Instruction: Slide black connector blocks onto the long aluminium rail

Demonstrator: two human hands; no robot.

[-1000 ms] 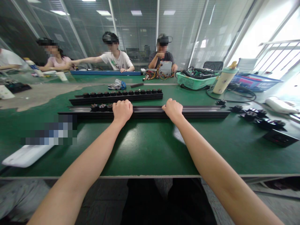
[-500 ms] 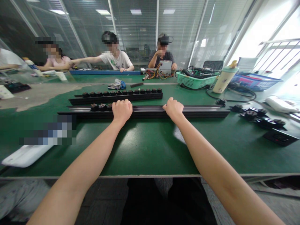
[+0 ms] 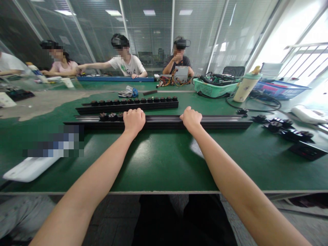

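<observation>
A long black metal rail (image 3: 164,125) lies crosswise on the green table (image 3: 153,164). Near its middle, my left hand (image 3: 134,120) is closed over the top edge, just right of several small black star-shaped parts (image 3: 112,117) set in the channel. To the right, my right hand (image 3: 192,119) is also closed on the rail, with the bare channel showing on either side of it. My fingertips are partly hidden behind the rail. Parallel and beyond it lies a second black rail (image 3: 128,108), lined with a row of similar black parts.
Loose black parts (image 3: 278,124) and a flat black plate (image 3: 307,150) lie at the right. Farther back are a green basket (image 3: 211,89), a cream bottle (image 3: 246,89) and crumpled gloves (image 3: 128,92). A white object (image 3: 32,167) lies front left. Several people sit across.
My right hand has shifted very slightly to the right along the rail. My left hand keeps its grip at nearly the same place.
</observation>
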